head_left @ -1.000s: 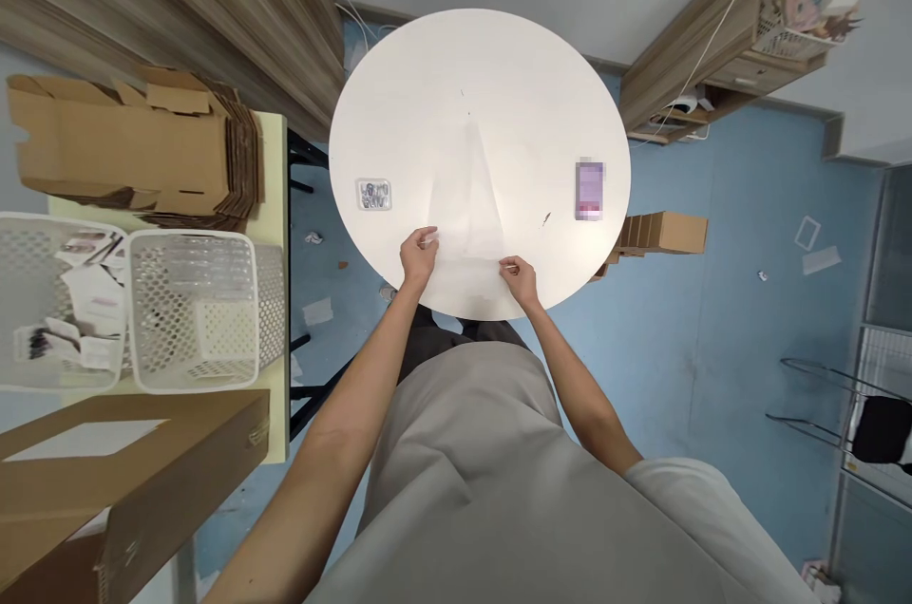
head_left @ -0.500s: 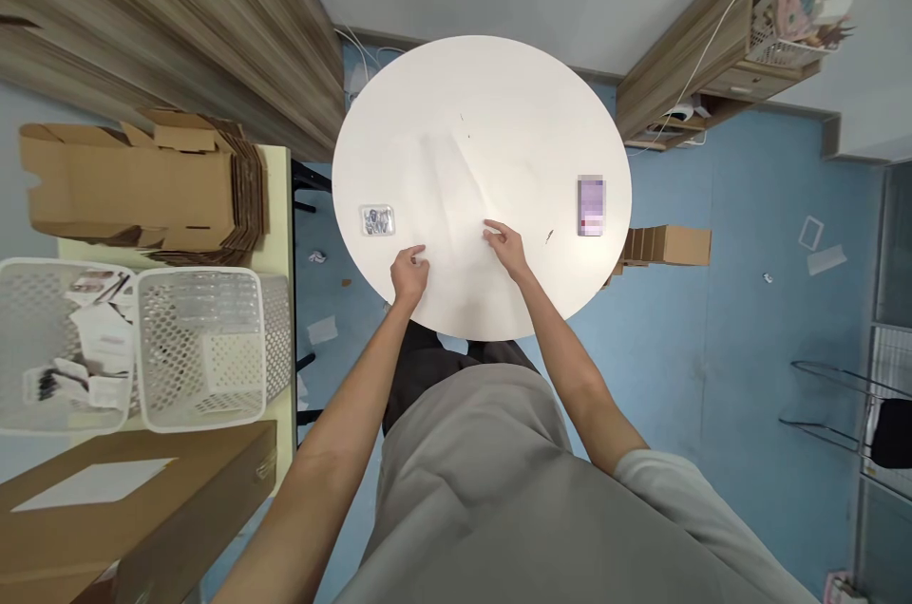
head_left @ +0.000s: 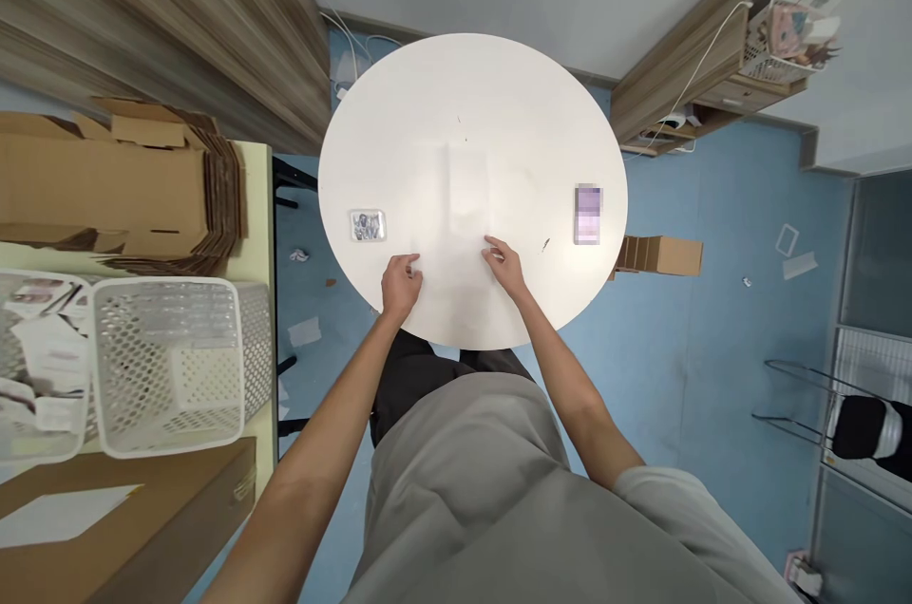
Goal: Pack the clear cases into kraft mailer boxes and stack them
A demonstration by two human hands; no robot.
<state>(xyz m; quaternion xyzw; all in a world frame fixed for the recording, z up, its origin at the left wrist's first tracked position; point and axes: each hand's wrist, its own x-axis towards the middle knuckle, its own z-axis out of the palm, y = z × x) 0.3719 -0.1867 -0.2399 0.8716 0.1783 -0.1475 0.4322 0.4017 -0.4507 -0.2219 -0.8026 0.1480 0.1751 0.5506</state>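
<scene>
A pale, whitish flat piece (head_left: 468, 191), thin and hard to make out, lies on the round white table (head_left: 499, 72). My right hand (head_left: 504, 267) is at its lower right corner, fingers apart, with nothing seen in it. Lower left of the piece, my left hand (head_left: 401, 285) hovers at or over the tabletop, its fingers parted and nothing visible between them. Left of that hand is a small clear tray (head_left: 369, 225) with dark small items inside. A purple, blurred rectangular object (head_left: 588, 215) lies near the right edge.
Left of the table, a pale shelf (head_left: 262, 205) bears folded cardboard (head_left: 106, 186), a white perforated basket (head_left: 171, 367) and a large carton (head_left: 163, 509). Small dark marks dot the tabletop. A cardboard box (head_left: 676, 255) is on the floor to the right.
The pale piece, slanted before, now lies nearly straight, its top edge turned to the right. Both hands stay near the same places, still parted. The whole view has shifted slightly.
</scene>
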